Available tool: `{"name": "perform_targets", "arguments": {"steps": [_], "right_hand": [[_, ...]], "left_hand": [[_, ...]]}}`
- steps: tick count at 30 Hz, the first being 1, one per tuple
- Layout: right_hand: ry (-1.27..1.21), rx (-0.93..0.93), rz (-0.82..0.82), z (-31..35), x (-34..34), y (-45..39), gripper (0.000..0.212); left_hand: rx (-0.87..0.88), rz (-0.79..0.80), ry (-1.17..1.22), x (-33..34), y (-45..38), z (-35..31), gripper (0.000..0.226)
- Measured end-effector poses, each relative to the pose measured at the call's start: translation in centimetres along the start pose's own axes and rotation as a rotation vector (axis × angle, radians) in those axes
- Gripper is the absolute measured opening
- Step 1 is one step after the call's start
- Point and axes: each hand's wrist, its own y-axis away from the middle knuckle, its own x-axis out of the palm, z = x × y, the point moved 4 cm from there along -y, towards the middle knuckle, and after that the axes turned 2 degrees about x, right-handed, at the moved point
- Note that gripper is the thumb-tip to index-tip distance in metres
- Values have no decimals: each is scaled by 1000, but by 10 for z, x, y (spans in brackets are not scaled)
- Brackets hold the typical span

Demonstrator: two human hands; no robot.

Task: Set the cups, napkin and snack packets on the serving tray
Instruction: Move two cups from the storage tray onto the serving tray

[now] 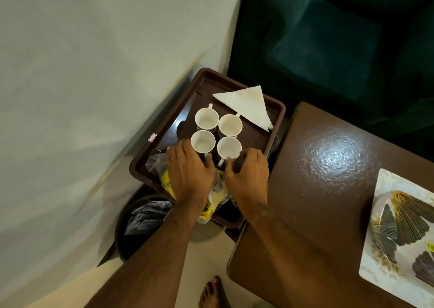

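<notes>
A brown serving tray (169, 120) holds several white cups in a tight square, among them the near-left cup (203, 141) and the near-right cup (229, 147). A folded white napkin (246, 103) lies at the tray's far corner. Yellow and clear snack packets (167, 183) lie at the tray's near end, mostly hidden under my hands. My left hand (190, 174) rests palm down on the packets, its fingers against the near-left cup. My right hand (249, 178) curls its fingers around the near-right cup beside its handle.
A dark brown table (328, 178) stands to the right with a white patterned plate (399, 225) on it. A green sofa (328, 49) is behind. A dark bin (141, 216) with paper in it stands below the tray by the wall. My bare foot (211, 291) is on the floor.
</notes>
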Motion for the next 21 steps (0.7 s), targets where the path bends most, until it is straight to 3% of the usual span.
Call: {"name": "perform_targets", "arguments": {"steps": [4, 10, 21], "right_hand": [[24, 71, 42, 8, 10, 5, 37], [-17, 137, 48, 15, 8, 2, 25], [4, 163, 72, 8, 11, 2, 29]], "left_hand": [[-81, 34, -39, 3, 2, 5, 47], [-20, 7, -7, 0, 1, -3, 27], [-46, 45, 34, 4, 8, -16, 34]]}}
